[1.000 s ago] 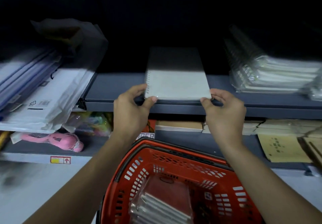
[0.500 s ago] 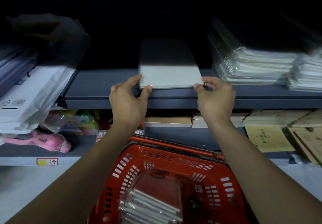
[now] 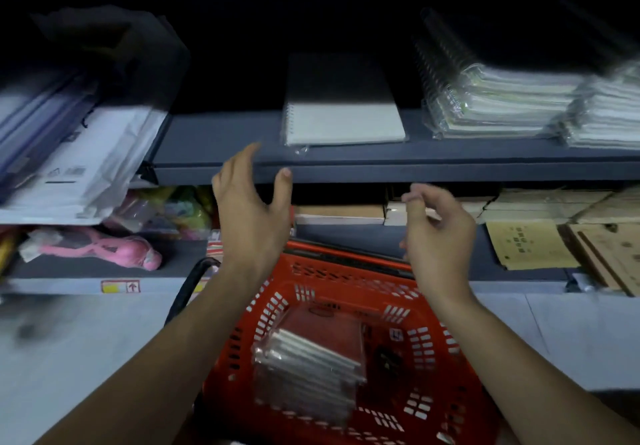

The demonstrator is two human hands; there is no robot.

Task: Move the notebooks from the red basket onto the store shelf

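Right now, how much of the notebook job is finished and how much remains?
Done: one white spiral notebook lies flat on the grey shelf. In hand: nothing; the left hand and right hand are empty, above the red basket. Left: a wrapped stack of notebooks remains in the basket.

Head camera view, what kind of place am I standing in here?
Most likely a stationery shop aisle: wrapped spiral notebooks are stacked on a grey shelf, a price tag sits on the lower shelf edge, and a red shopping basket holds more notebooks.
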